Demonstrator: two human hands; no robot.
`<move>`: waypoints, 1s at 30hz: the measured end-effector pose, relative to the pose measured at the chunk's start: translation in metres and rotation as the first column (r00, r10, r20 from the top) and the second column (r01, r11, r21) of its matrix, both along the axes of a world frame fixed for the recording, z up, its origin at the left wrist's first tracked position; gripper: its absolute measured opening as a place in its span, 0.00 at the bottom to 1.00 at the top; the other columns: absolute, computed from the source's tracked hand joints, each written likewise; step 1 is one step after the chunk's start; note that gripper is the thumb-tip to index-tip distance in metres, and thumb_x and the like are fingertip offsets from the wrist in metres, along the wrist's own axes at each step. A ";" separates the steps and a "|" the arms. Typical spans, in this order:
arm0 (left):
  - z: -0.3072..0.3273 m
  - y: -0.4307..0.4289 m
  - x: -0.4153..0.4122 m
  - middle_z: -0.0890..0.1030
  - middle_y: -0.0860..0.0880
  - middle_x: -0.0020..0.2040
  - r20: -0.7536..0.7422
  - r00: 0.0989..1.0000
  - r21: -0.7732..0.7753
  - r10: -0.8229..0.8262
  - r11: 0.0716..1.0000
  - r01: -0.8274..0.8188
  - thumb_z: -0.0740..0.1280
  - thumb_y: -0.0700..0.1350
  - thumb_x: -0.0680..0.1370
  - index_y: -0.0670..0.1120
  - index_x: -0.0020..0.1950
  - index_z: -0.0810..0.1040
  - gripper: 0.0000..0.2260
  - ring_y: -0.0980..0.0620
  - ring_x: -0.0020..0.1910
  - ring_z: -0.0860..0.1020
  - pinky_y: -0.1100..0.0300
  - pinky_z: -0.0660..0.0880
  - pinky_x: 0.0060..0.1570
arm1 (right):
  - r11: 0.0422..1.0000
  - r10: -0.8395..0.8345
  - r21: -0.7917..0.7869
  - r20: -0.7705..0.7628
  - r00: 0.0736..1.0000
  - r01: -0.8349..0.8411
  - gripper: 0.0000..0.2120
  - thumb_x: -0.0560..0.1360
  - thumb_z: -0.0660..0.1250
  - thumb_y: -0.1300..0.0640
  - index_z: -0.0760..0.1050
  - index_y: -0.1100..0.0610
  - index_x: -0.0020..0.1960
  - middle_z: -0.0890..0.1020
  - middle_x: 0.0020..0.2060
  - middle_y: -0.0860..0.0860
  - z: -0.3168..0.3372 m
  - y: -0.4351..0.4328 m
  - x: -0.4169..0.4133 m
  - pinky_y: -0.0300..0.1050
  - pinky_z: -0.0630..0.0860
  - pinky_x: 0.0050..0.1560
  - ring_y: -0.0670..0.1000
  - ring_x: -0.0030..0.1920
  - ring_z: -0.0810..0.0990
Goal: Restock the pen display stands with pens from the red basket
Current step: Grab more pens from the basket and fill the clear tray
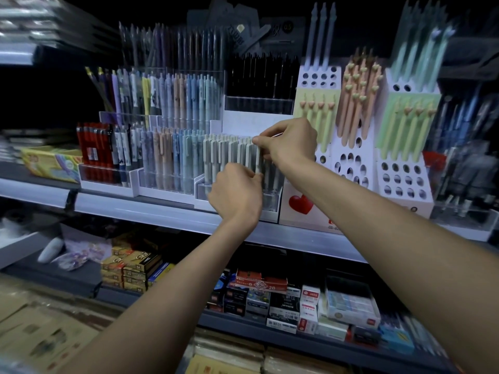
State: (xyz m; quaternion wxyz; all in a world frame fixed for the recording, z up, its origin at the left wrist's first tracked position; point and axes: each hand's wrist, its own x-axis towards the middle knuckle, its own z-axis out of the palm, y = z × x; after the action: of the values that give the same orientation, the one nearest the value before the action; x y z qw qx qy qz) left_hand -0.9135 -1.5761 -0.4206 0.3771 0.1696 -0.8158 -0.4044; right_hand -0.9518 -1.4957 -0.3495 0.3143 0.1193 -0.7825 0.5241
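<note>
Both my hands work at a clear tiered pen display stand point(270, 203) on the middle shelf. My right hand point(289, 140) pinches the top of a pale grey-white pen point(258, 157) that stands upright in the stand's front right row. My left hand point(237, 193) is curled around the lower part of the same pen, in front of the stand. Several similar grey-white pens point(221, 147) fill the row to the left. The red basket is not in view.
More pen stands hold pastel pens point(172, 149) and red pens point(94, 149) on the left. White holed stands carry green pens point(321, 117), peach pens point(359, 103) and more green pens point(405, 125) on the right. Boxed stationery point(283, 300) fills the shelf below.
</note>
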 end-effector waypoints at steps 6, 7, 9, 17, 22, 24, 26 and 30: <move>0.000 -0.001 0.000 0.85 0.47 0.40 0.035 0.999 -0.025 -0.011 1.000 0.012 0.74 0.52 0.76 0.49 0.41 0.85 0.08 0.41 0.46 0.84 0.55 0.74 0.41 | 0.999 -0.044 0.021 0.012 0.999 0.044 0.08 0.69 0.83 0.55 0.85 0.55 0.37 0.85 0.34 0.48 -0.005 0.000 0.003 0.49 0.85 0.45 0.50 0.36 0.86; -0.001 -0.002 0.000 0.85 0.48 0.40 0.042 0.999 -0.036 -0.013 0.999 0.015 0.74 0.52 0.76 0.49 0.40 0.85 0.09 0.41 0.45 0.84 0.55 0.74 0.40 | 0.998 -0.050 0.023 0.001 0.999 0.050 0.08 0.69 0.83 0.54 0.85 0.55 0.37 0.85 0.33 0.47 -0.007 -0.001 0.004 0.49 0.85 0.45 0.50 0.36 0.85; -0.004 -0.003 0.000 0.85 0.47 0.39 0.042 0.999 -0.058 -0.006 0.998 0.009 0.74 0.53 0.76 0.49 0.39 0.84 0.10 0.41 0.45 0.83 0.55 0.73 0.39 | 0.997 -0.056 0.045 -0.038 0.998 0.058 0.07 0.69 0.82 0.54 0.86 0.54 0.37 0.85 0.33 0.46 -0.010 -0.002 0.006 0.49 0.84 0.44 0.48 0.35 0.85; -0.006 -0.005 0.000 0.82 0.47 0.35 0.086 0.996 -0.118 0.033 0.993 -0.022 0.74 0.55 0.73 0.48 0.37 0.82 0.12 0.41 0.40 0.82 0.56 0.71 0.36 | 0.999 -0.042 0.029 -0.031 0.999 0.043 0.08 0.68 0.82 0.53 0.85 0.54 0.38 0.85 0.35 0.48 -0.011 -0.002 0.006 0.52 0.85 0.45 0.51 0.37 0.86; -0.005 -0.016 0.015 0.84 0.50 0.38 0.141 0.988 -0.147 -0.061 0.986 0.082 0.72 0.56 0.74 0.51 0.41 0.85 0.10 0.43 0.43 0.83 0.54 0.77 0.43 | 0.995 -0.081 0.060 -0.036 0.996 0.083 0.15 0.71 0.81 0.48 0.86 0.57 0.51 0.86 0.46 0.51 -0.003 0.008 0.020 0.46 0.81 0.50 0.51 0.44 0.84; -0.005 -0.025 0.024 0.86 0.53 0.41 0.194 0.953 -0.167 -0.231 0.950 0.264 0.71 0.56 0.76 0.53 0.43 0.86 0.09 0.47 0.46 0.84 0.52 0.80 0.47 | 0.992 -0.077 0.095 -0.052 0.996 0.081 0.12 0.73 0.79 0.49 0.86 0.56 0.51 0.86 0.45 0.49 0.000 0.018 0.035 0.46 0.81 0.50 0.48 0.43 0.83; -0.002 -0.035 0.040 0.85 0.55 0.41 0.256 0.899 -0.198 -0.355 0.891 0.408 0.71 0.57 0.77 0.55 0.45 0.87 0.09 0.49 0.46 0.83 0.49 0.82 0.49 | 0.993 -0.041 0.104 -0.073 0.996 0.048 0.08 0.75 0.77 0.52 0.86 0.55 0.50 0.86 0.43 0.48 0.001 0.031 0.055 0.48 0.83 0.51 0.46 0.43 0.84; 0.006 -0.046 0.085 0.85 0.55 0.54 0.322 0.861 -0.305 -0.394 0.818 0.488 0.67 0.66 0.77 0.57 0.60 0.84 0.18 0.51 0.55 0.82 0.48 0.80 0.56 | 0.983 0.004 0.183 -0.037 0.999 0.003 0.07 0.77 0.75 0.51 0.86 0.53 0.52 0.86 0.44 0.47 -0.004 0.057 0.096 0.51 0.82 0.55 0.47 0.46 0.84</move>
State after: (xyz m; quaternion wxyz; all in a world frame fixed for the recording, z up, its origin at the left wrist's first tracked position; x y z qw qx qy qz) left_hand -0.8285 -1.6220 -0.4144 0.1945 -0.0526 -0.9346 -0.2931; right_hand -0.8558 -1.4391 -0.3534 0.3163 0.1577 -0.8213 0.4479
